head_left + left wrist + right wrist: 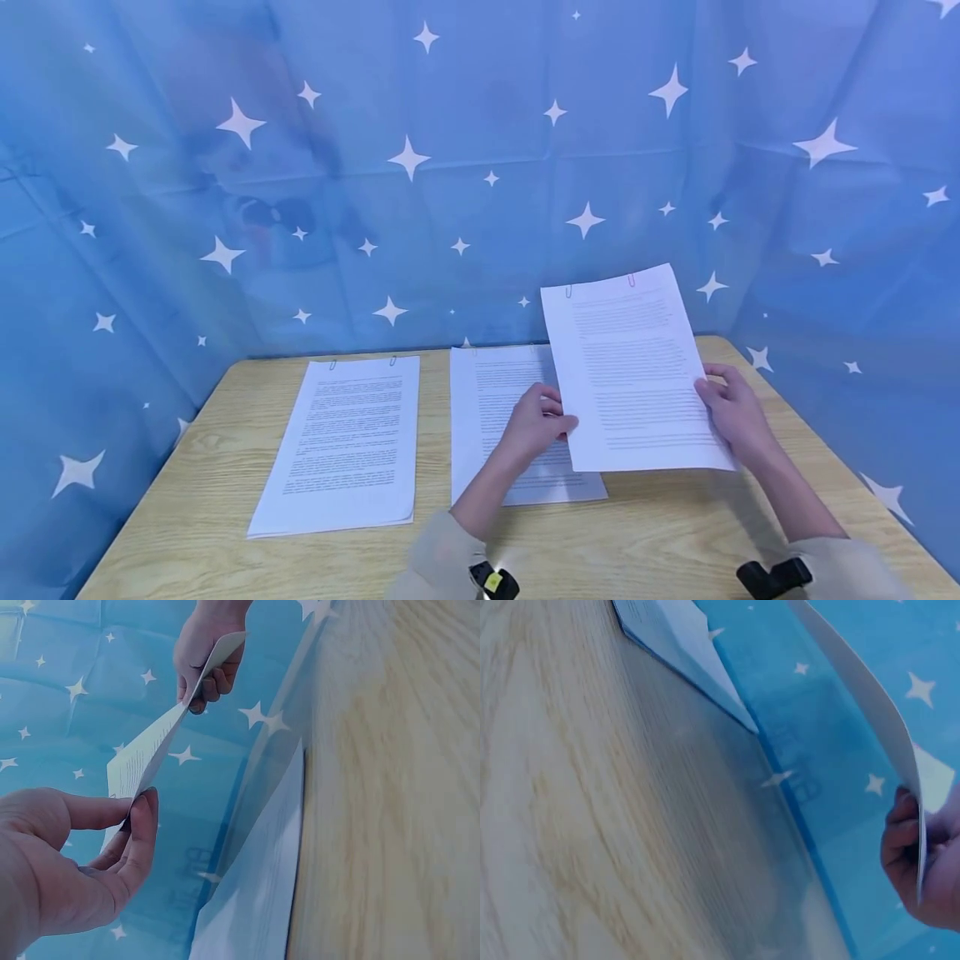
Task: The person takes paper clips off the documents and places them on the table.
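A stack of printed paper (pixel 630 375) is held up off the table, tilted, with two paper clips on its top edge. My left hand (pixel 534 425) pinches its left edge between thumb and fingers. On the opposite edge, my right hand (pixel 735 408) grips with the thumb in front and fingers behind. Seen from the left wrist, the held paper (pixel 142 754) appears almost edge-on between both hands. Behind and below it, a second printed stack (pixel 480 433) lies on the table, partly covered by the left hand and the raised paper.
At the left lies a third printed stack (pixel 348 450) with two paper clips on its top edge. Everything sits on a wood-grain table (pixel 330 567). A blue curtain (pixel 480 217) with white stars stands behind the table and along both sides.
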The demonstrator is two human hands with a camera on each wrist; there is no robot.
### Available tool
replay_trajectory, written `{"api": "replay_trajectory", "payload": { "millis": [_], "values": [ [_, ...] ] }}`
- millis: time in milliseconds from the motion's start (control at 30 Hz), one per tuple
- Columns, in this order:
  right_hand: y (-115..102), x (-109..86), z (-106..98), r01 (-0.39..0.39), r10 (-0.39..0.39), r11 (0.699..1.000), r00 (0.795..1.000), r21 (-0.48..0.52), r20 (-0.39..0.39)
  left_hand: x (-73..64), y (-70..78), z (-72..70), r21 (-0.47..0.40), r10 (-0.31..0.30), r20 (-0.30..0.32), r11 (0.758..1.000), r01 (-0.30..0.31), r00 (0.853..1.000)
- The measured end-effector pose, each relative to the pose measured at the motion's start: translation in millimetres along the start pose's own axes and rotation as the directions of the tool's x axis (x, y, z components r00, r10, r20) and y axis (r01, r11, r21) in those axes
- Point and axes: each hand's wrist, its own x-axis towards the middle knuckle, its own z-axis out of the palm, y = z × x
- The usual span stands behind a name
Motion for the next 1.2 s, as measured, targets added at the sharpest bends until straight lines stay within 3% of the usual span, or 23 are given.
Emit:
{"api": "replay_trajectory", "payload": {
  "millis": [267, 533, 767, 933, 1067, 1200],
  "values": [
    [-10.4, 0.4, 10.9, 0.126, -0.132, 0.990, 0.986, 0.063, 0.104, -7.0, -0.4, -33.4, 0.002, 0.028, 0.014, 1.000, -0.028, 1.000],
    [-20.5, 1.2, 25.2, 0.218, -0.258, 0.955, 0.946, 0.200, 0.198, -19.1, -5.0, -63.5, 0.076, 0.064, -0.011, 0.995, -0.063, 0.998],
    [-28.1, 3.2, 43.8, 0.193, -0.279, 0.935, 0.918, 0.296, 0.283, -30.5, -6.8, -89.0, 0.125, 0.090, -0.014, 0.988, -0.087, 0.996],
    [-36.2, 1.6, 60.3, 0.177, -0.293, 0.926, 0.895, 0.335, 0.337, -36.7, -7.1, -113.5, 0.156, 0.081, 0.019, 0.984, -0.083, 0.997],
    [-43.4, -1.0, 73.0, 0.193, -0.331, 0.908, 0.875, 0.371, 0.355, -42.3, -4.9, -133.2, 0.179, 0.071, 0.031, 0.981, -0.075, 0.997],
    [-51.8, -4.1, 84.9, 0.192, -0.349, 0.893, 0.866, 0.407, 0.357, -47.2, -1.8, -147.3, 0.210, 0.055, 0.006, 0.976, -0.055, 0.998]
  ]
}}
